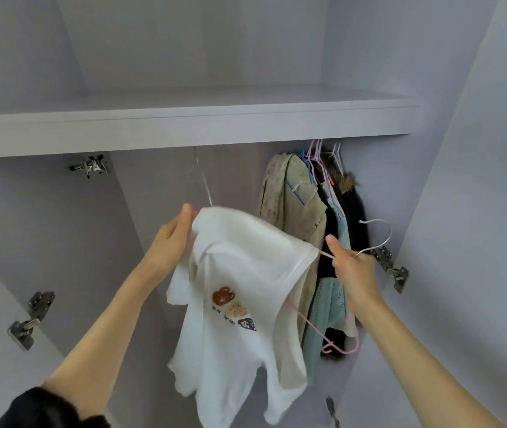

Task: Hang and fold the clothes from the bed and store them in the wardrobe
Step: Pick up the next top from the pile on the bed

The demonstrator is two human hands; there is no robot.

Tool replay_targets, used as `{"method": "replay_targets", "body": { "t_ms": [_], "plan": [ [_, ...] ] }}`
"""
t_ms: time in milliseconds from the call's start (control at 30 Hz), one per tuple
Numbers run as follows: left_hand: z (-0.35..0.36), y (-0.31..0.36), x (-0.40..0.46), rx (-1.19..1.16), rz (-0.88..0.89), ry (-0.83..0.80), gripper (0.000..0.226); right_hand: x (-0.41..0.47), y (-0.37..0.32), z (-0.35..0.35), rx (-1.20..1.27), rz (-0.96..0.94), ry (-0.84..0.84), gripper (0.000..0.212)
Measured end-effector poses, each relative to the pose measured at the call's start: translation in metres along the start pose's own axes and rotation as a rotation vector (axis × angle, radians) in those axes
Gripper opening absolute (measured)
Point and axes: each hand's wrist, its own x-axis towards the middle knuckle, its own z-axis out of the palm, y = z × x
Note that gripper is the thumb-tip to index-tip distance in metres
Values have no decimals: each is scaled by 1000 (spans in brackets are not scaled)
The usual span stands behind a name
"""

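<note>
Inside an open wardrobe (450, 180), a white T-shirt (233, 304) with three bear faces hangs below the shelf (184, 125), its long axis running down and slightly left; the left hand (169, 239) pinches its upper left edge; the right hand (354, 273) grips a pink hanger (343, 350), metal hook pointing up-right; hung clothes (304, 217) crowd the right behind.

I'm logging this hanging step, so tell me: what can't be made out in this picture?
Head view only:
- Wardrobe rail: hidden behind the shelf.
- Pink hanger: mostly covered by the white T-shirt.
- Thin hanger above the left hand: blurred.
- Right hand fingers: curled out of sight.
</note>
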Motion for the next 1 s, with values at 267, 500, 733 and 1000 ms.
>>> {"method": "replay_targets", "body": {
  "t_ms": [267, 500, 733, 1000],
  "plan": [
    [4, 8, 14, 166, 292, 180, 43, 7, 32, -6, 67, 132, 28, 56],
    [2, 18, 23, 341, 400, 165, 35, 0, 35, 11, -301, -140, -4, 60],
    [-18, 29, 22, 373, 503, 249, 38, -3, 30, 35, 115, 158, -81, 53],
    [-10, 23, 0, 802, 547, 244, 14, -2, -3, 45, -83, -22, -28, 54]
  ]
}}
